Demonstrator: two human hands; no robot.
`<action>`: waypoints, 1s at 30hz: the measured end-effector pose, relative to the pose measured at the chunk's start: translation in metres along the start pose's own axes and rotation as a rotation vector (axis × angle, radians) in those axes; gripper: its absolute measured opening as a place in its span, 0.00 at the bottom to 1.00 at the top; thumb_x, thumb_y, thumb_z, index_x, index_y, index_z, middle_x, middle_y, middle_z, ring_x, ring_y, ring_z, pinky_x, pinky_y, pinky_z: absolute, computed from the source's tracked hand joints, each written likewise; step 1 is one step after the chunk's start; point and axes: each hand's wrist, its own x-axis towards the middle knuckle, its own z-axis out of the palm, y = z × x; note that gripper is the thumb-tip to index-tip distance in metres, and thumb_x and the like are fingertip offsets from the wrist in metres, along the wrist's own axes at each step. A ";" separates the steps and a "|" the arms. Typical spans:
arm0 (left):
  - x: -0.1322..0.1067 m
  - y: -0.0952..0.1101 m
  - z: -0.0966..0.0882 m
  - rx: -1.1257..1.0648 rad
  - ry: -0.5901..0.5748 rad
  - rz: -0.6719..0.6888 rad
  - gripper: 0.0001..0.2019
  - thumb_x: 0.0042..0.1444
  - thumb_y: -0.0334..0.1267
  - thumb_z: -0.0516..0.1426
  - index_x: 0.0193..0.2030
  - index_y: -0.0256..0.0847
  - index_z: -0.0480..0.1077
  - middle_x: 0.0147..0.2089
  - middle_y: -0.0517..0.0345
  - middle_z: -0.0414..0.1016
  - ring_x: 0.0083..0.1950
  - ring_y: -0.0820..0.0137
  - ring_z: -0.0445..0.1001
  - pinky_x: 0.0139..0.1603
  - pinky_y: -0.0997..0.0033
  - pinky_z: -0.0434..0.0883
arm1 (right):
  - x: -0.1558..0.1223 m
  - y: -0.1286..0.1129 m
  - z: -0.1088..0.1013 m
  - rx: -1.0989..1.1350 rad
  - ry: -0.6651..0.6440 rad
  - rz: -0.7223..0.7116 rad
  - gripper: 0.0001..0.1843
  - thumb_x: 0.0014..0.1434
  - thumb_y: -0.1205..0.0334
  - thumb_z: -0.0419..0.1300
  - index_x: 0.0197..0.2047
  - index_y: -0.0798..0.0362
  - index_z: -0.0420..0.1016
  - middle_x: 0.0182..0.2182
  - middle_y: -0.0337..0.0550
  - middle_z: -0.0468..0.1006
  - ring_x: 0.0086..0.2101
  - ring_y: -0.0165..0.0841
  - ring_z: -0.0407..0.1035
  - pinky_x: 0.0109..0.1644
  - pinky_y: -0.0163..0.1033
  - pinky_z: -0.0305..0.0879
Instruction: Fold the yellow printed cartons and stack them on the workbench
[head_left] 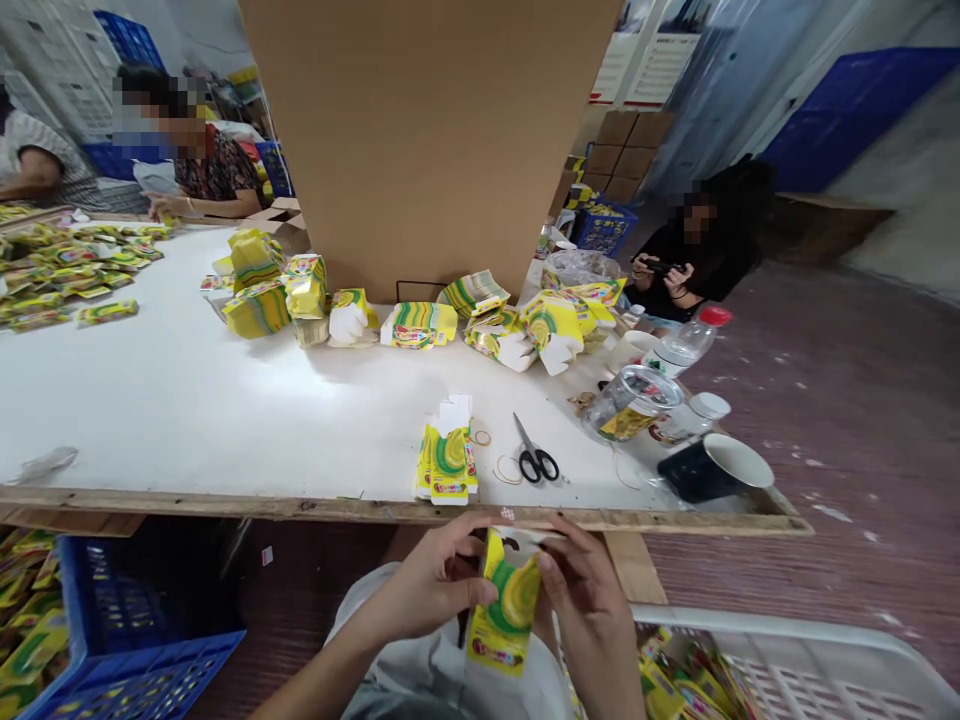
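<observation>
White tabletop [187, 400] with a raw wooden edge carries a tall brown cardboard box [427, 140] and black-handled scissors [534, 455]; reddish floor [862, 450] at right. Below the near edge, left hand [431, 580] and right hand [589, 600] each close their grip on a flat yellow-green printed carton [506, 605]; its lettering is unreadable.
</observation>
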 end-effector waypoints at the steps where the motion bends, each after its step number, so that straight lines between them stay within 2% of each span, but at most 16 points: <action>1: 0.001 0.000 0.000 0.039 0.030 0.019 0.27 0.52 0.38 0.65 0.60 0.42 0.67 0.50 0.46 0.77 0.49 0.61 0.76 0.42 0.71 0.72 | 0.000 -0.001 -0.001 -0.020 -0.018 -0.026 0.17 0.59 0.47 0.61 0.46 0.48 0.80 0.47 0.50 0.80 0.45 0.42 0.75 0.48 0.42 0.73; 3: 0.002 -0.002 0.000 0.107 0.102 0.045 0.24 0.53 0.38 0.64 0.57 0.42 0.71 0.51 0.47 0.78 0.47 0.61 0.77 0.42 0.70 0.72 | 0.001 -0.005 -0.002 -0.029 -0.075 -0.043 0.18 0.60 0.46 0.58 0.43 0.48 0.82 0.45 0.50 0.81 0.45 0.43 0.74 0.49 0.44 0.72; 5: 0.003 -0.005 0.001 0.174 0.135 0.066 0.22 0.53 0.37 0.64 0.57 0.43 0.71 0.54 0.47 0.77 0.46 0.62 0.77 0.44 0.68 0.73 | 0.000 -0.008 -0.001 -0.022 -0.137 0.015 0.19 0.59 0.47 0.60 0.47 0.49 0.81 0.38 0.48 0.82 0.38 0.41 0.75 0.42 0.42 0.73; 7: 0.003 -0.008 0.001 0.200 0.112 0.079 0.23 0.55 0.37 0.62 0.58 0.43 0.70 0.57 0.46 0.75 0.49 0.61 0.77 0.48 0.66 0.72 | -0.001 -0.009 0.002 -0.028 -0.178 0.108 0.23 0.56 0.49 0.64 0.51 0.51 0.76 0.27 0.41 0.79 0.28 0.35 0.72 0.32 0.36 0.70; 9: 0.002 -0.010 0.001 0.189 0.063 0.087 0.23 0.57 0.37 0.61 0.60 0.44 0.68 0.59 0.45 0.73 0.53 0.59 0.75 0.52 0.64 0.71 | -0.001 -0.009 0.006 -0.045 -0.185 0.151 0.24 0.55 0.49 0.65 0.52 0.53 0.74 0.20 0.35 0.72 0.23 0.32 0.66 0.27 0.33 0.65; 12: 0.002 -0.010 0.001 0.111 0.030 0.061 0.24 0.57 0.38 0.61 0.61 0.42 0.67 0.55 0.44 0.76 0.54 0.58 0.75 0.52 0.63 0.70 | -0.003 -0.006 0.011 -0.101 -0.163 0.150 0.21 0.56 0.50 0.63 0.49 0.53 0.72 0.19 0.32 0.68 0.22 0.31 0.63 0.26 0.33 0.62; 15: 0.002 -0.007 0.001 -0.021 0.049 0.001 0.26 0.53 0.39 0.64 0.59 0.41 0.67 0.47 0.46 0.80 0.47 0.61 0.77 0.45 0.67 0.71 | -0.006 -0.003 0.013 -0.155 -0.172 0.131 0.21 0.57 0.51 0.62 0.50 0.53 0.71 0.16 0.29 0.64 0.19 0.30 0.59 0.24 0.32 0.58; 17: 0.003 -0.006 0.003 -0.084 0.065 -0.030 0.27 0.50 0.39 0.67 0.57 0.40 0.68 0.43 0.48 0.81 0.42 0.64 0.78 0.40 0.70 0.71 | -0.008 -0.002 0.011 -0.153 -0.171 0.100 0.21 0.59 0.51 0.61 0.52 0.53 0.71 0.16 0.30 0.65 0.19 0.30 0.61 0.23 0.32 0.59; 18: 0.004 -0.005 0.004 -0.099 0.068 -0.040 0.27 0.49 0.38 0.67 0.56 0.40 0.68 0.42 0.49 0.81 0.40 0.65 0.78 0.39 0.71 0.71 | -0.009 -0.003 0.010 -0.152 -0.155 0.076 0.20 0.60 0.51 0.60 0.52 0.52 0.72 0.19 0.33 0.69 0.21 0.31 0.64 0.25 0.32 0.62; 21: 0.004 -0.005 0.013 -0.090 0.051 -0.055 0.27 0.48 0.36 0.68 0.55 0.40 0.70 0.41 0.50 0.81 0.39 0.65 0.79 0.39 0.71 0.71 | -0.009 -0.006 0.004 -0.152 -0.070 -0.002 0.16 0.60 0.53 0.60 0.48 0.50 0.77 0.36 0.45 0.80 0.36 0.36 0.74 0.39 0.36 0.71; 23: 0.005 -0.004 0.020 -0.061 0.013 -0.055 0.25 0.50 0.35 0.66 0.55 0.42 0.70 0.43 0.50 0.81 0.42 0.64 0.79 0.41 0.69 0.73 | -0.010 -0.010 -0.006 -0.141 -0.045 -0.009 0.14 0.59 0.53 0.60 0.45 0.49 0.79 0.42 0.48 0.81 0.42 0.40 0.75 0.45 0.39 0.72; 25: 0.005 -0.002 0.024 -0.009 -0.017 -0.043 0.23 0.52 0.34 0.65 0.56 0.44 0.71 0.47 0.49 0.81 0.46 0.62 0.79 0.47 0.65 0.74 | -0.014 -0.014 -0.023 -0.175 -0.032 0.007 0.14 0.57 0.51 0.62 0.42 0.49 0.81 0.40 0.47 0.82 0.40 0.41 0.76 0.43 0.39 0.73; 27: 0.005 0.000 0.023 0.057 -0.016 -0.022 0.23 0.52 0.34 0.65 0.56 0.44 0.71 0.50 0.48 0.80 0.52 0.60 0.77 0.55 0.60 0.72 | -0.020 -0.016 -0.050 -0.290 0.028 0.019 0.15 0.54 0.48 0.63 0.40 0.47 0.82 0.38 0.46 0.83 0.37 0.42 0.77 0.40 0.39 0.74; 30: 0.006 0.004 0.014 0.143 0.020 0.002 0.27 0.52 0.36 0.65 0.60 0.45 0.68 0.54 0.47 0.78 0.55 0.60 0.75 0.59 0.55 0.70 | -0.033 -0.015 -0.103 -0.522 0.228 0.067 0.17 0.53 0.45 0.63 0.42 0.44 0.82 0.38 0.44 0.83 0.36 0.43 0.76 0.37 0.39 0.73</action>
